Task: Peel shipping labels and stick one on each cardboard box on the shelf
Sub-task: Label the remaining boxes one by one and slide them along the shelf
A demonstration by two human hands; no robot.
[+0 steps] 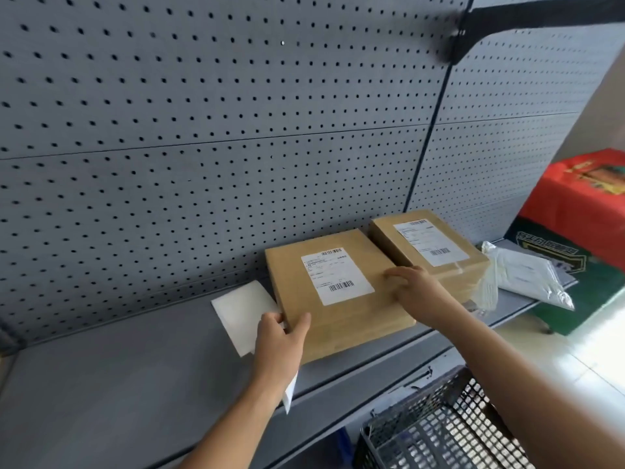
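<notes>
While the left hand point(277, 336) grips the near cardboard box point(355, 319) at its left corner over a white sheet point(240, 316), the right hand point(416, 289) rests straight fingers point(395, 274) on its right edge. It and the far cardboard box point(385, 238) sit closed, labelled, mid-frame on the shelf point(101, 384). Lower right: a mesh basket point(439, 431), contents unclear.

The brown nearer box point(341, 326) is lying flat on the grey shelf point(118, 384), carrying a white label point(336, 275) on top. The farther box point(389, 235), just beside it, is carrying another label point(431, 242). A white sheet point(238, 316) is lying at the left.
</notes>
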